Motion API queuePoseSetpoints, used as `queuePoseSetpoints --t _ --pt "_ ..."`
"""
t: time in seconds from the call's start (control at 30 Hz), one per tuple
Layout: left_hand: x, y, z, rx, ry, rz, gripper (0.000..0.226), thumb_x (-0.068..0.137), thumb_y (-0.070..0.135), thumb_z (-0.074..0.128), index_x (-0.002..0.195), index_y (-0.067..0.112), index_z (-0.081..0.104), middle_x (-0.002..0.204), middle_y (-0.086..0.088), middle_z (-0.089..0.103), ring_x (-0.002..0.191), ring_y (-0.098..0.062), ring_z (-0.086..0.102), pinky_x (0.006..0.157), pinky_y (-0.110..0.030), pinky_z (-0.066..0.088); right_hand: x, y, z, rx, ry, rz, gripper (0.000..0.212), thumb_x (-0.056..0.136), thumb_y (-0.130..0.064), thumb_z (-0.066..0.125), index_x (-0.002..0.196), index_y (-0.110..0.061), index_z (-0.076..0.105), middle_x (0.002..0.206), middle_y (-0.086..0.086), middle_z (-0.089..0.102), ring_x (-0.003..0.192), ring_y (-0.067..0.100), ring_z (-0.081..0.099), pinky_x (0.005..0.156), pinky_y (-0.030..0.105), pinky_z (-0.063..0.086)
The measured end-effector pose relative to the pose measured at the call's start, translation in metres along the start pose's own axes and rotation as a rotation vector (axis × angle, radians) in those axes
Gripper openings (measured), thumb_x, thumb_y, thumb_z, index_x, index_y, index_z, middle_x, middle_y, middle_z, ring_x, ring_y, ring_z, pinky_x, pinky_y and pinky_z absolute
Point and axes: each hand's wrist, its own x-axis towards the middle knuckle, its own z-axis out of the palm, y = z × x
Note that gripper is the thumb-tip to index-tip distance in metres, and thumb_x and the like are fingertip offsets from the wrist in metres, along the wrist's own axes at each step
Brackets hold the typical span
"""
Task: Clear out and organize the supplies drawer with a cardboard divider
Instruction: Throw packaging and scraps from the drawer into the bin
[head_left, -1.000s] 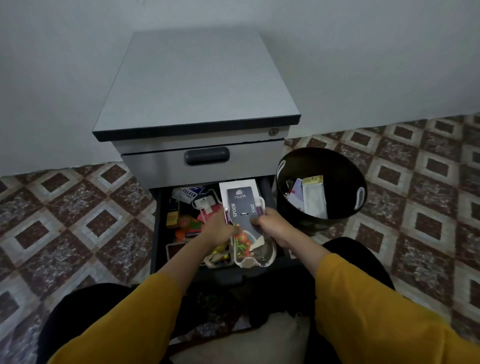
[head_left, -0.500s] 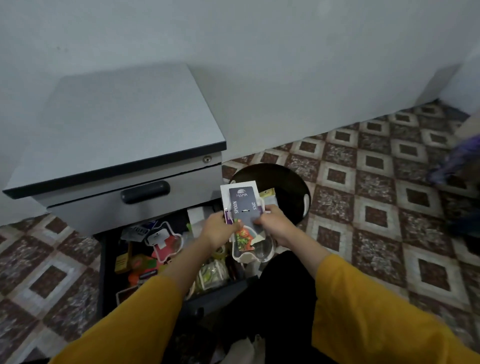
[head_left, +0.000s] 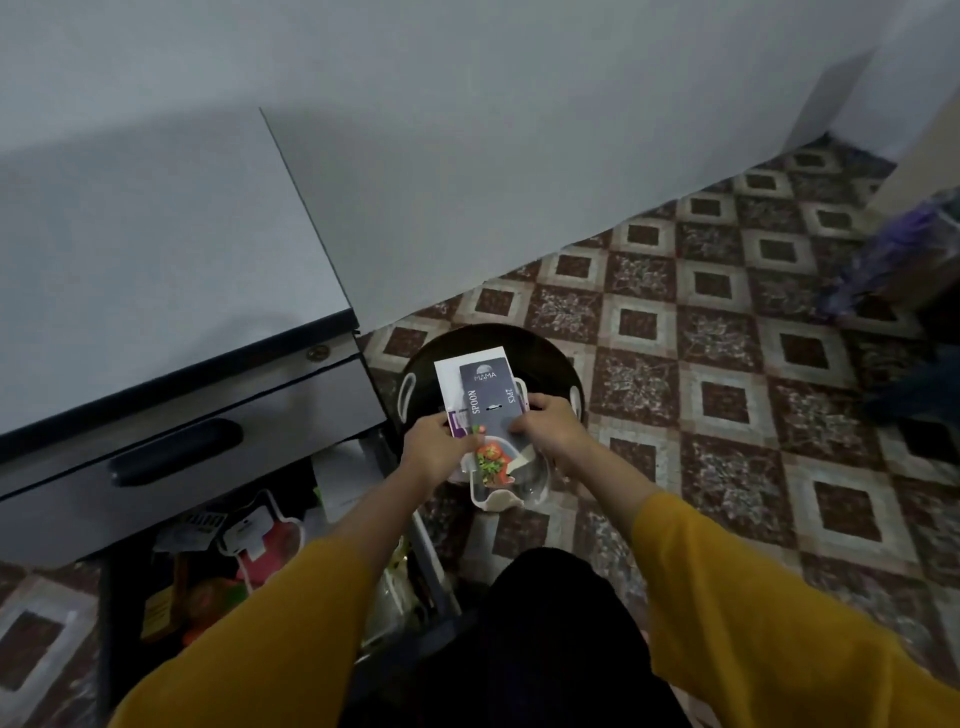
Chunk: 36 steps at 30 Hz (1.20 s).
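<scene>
We see the spoon packet (head_left: 491, 402), a grey card printed "SPOON" and "2PCS" with a clear blister at its near end, held flat between both hands above the mouth of the black bin (head_left: 563, 364). How high above it we cannot tell. A white card (head_left: 451, 371) lies behind the packet and juts out along its left and far edges.

The left hand (head_left: 435, 451) grips the packet's left edge, its fingers curled in over the card. The right hand (head_left: 551, 428) clasps the right edge the same way, fingers bent over the printed face. The blister end (a salad picture shows through it) hangs towards us past the bin's near rim.

The bin stands on the patterned floor (head_left: 727, 405), just beside the right side of the grey cabinet (head_left: 156, 260). The cabinet's upper drawer front, with a dark handle (head_left: 176, 452), is closed. Below it the drawer (head_left: 106, 623) is pulled out at lower left and crowded with supplies: a red-and-white blister pack (head_left: 262, 543), a white box (head_left: 343, 478) and some orange and yellow things too blurred to name.

Yellow sleeves (head_left: 779, 623) cover both forearms, and something purple (head_left: 904, 249) lies at the far right edge.
</scene>
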Motion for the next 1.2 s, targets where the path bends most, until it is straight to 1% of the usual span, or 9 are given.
queuePoseSetpoints --t 0.1,0.43,0.5,0.57,0.63,0.7,0.77,0.9,1.2 --pt "0.013 0.001 0.004 0.013 0.013 0.015 0.032 0.077 0.007 0.074 0.108 0.005 0.066 0.108 -0.015 0.069 0.1 -0.028 0.064 0.093 -0.046 0.049 0.017 0.001 -0.002 -0.024 0.025 0.024 0.035 0.083 0.003 0.058 0.118 -0.002 0.054 0.114 0.017 0.06 0.105 0.033 0.058 0.089 0.041 0.048" --pt "0.045 0.008 0.015 0.1 0.059 0.094 0.055 0.082 0.014 0.071 0.131 0.004 0.048 0.114 -0.017 0.063 0.105 -0.031 0.061 0.091 -0.047 0.049 0.061 0.005 -0.004 -0.008 0.061 0.028 0.024 0.08 -0.001 0.061 0.103 -0.005 0.056 0.114 0.019 0.061 0.103 0.032 0.059 0.087 0.043 0.049" --pt "0.051 0.006 0.013 0.192 0.039 0.101 0.063 0.088 0.015 0.064 0.142 0.004 0.034 0.119 -0.012 0.058 0.105 -0.028 0.059 0.091 -0.041 0.049 0.062 0.006 -0.007 -0.107 0.049 -0.009 0.038 0.083 -0.005 0.06 0.12 -0.006 0.052 0.125 0.018 0.057 0.107 0.032 0.058 0.092 0.044 0.049" --pt "0.053 0.001 0.008 0.325 0.021 0.128 0.068 0.091 0.013 0.059 0.147 0.005 0.022 0.109 -0.004 0.057 0.078 -0.01 0.053 0.071 -0.023 0.045 0.061 0.01 -0.012 -0.368 0.029 -0.069 0.064 0.09 -0.012 0.057 0.146 -0.007 0.027 0.134 0.019 0.049 0.112 0.033 0.054 0.097 0.044 0.043" --pt "0.05 -0.005 0.003 0.397 0.006 0.121 0.064 0.093 0.013 0.057 0.147 0.008 0.024 0.108 -0.004 0.059 0.067 -0.003 0.044 0.061 -0.017 0.036 0.056 0.017 -0.014 -0.564 0.043 -0.153 0.069 0.093 -0.016 0.054 0.15 -0.011 0.016 0.142 0.018 0.039 0.117 0.033 0.049 0.098 0.04 0.039" --pt "0.043 -0.009 0.0 0.42 0.011 0.106 0.059 0.093 0.013 0.056 0.145 0.009 0.03 0.13 -0.013 0.054 0.092 -0.018 0.059 0.075 -0.022 0.043 0.051 0.024 -0.014 -0.606 0.05 -0.197 0.067 0.093 -0.017 0.053 0.15 -0.011 0.017 0.143 0.018 0.038 0.11 0.032 0.052 0.086 0.04 0.043" --pt "0.032 -0.012 -0.005 0.424 0.014 0.091 0.055 0.093 0.014 0.057 0.143 0.008 0.035 0.139 -0.013 0.047 0.114 -0.025 0.055 0.09 -0.029 0.044 0.043 0.027 -0.011 -0.623 0.04 -0.21 0.066 0.093 -0.019 0.053 0.149 -0.012 0.019 0.134 0.02 0.048 0.087 0.025 0.054 0.066 0.034 0.041" --pt "0.006 -0.017 -0.021 0.452 0.017 0.094 0.049 0.093 0.015 0.056 0.139 0.009 0.041 0.136 -0.011 0.05 0.112 -0.024 0.057 0.093 -0.03 0.045 0.023 0.022 -0.003 -0.645 0.042 -0.252 0.061 0.093 -0.019 0.053 0.147 -0.014 0.025 0.134 0.016 0.05 0.098 0.034 0.058 0.071 0.037 0.046" --pt "-0.076 -0.048 -0.089 0.462 0.159 0.061 0.039 0.093 0.019 0.055 0.131 0.013 0.051 0.132 -0.007 0.054 0.109 -0.021 0.058 0.083 -0.024 0.043 -0.037 0.003 0.048 -0.621 -0.03 -0.351 0.036 0.093 -0.015 0.053 0.128 -0.009 0.053 0.109 0.016 0.063 0.092 0.032 0.06 0.075 0.04 0.05"
